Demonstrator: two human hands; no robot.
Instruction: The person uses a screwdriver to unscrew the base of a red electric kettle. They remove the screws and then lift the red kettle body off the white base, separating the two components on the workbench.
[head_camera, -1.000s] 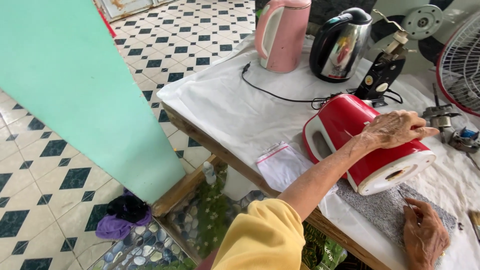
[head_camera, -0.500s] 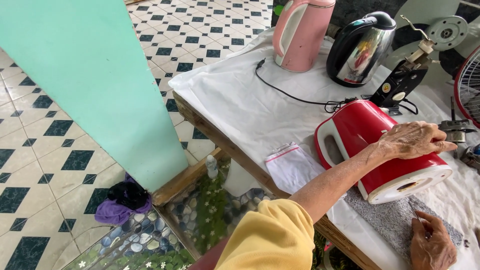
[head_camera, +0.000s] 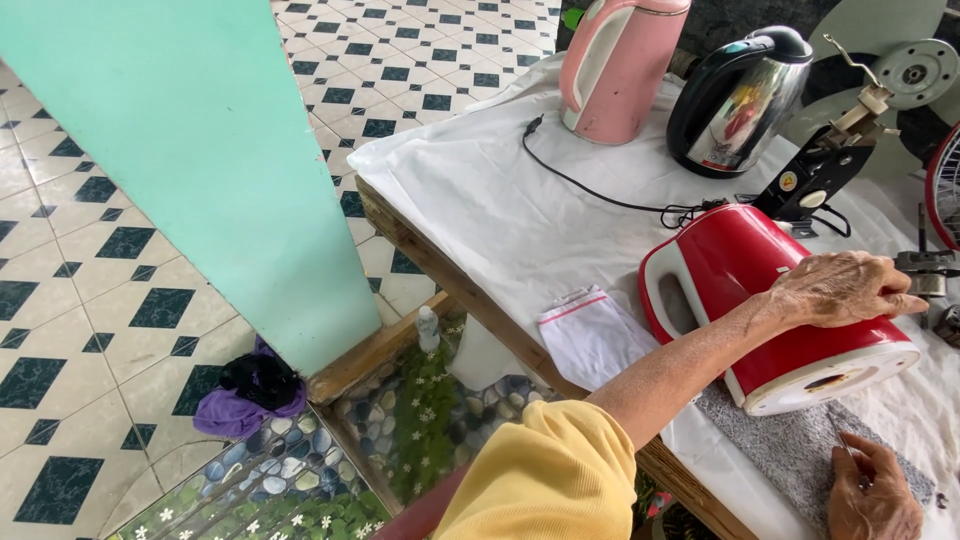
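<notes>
Two hands are working: the left hand (head_camera: 838, 290) is lying flat, fingers spread, on the tipped red kettle (head_camera: 770, 300); the right hand (head_camera: 872, 492) is pinching a thin tool (head_camera: 846, 448) over the grey mat (head_camera: 775, 450).

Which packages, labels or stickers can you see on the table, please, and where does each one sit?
Plastic bag: small, flat, clear-white with a red strip along its top, lying on the white cloth left of the red kettle under the left hand.
Round sticker: red and yellow, on the black part behind that kettle.
No screens or signs show.
</notes>
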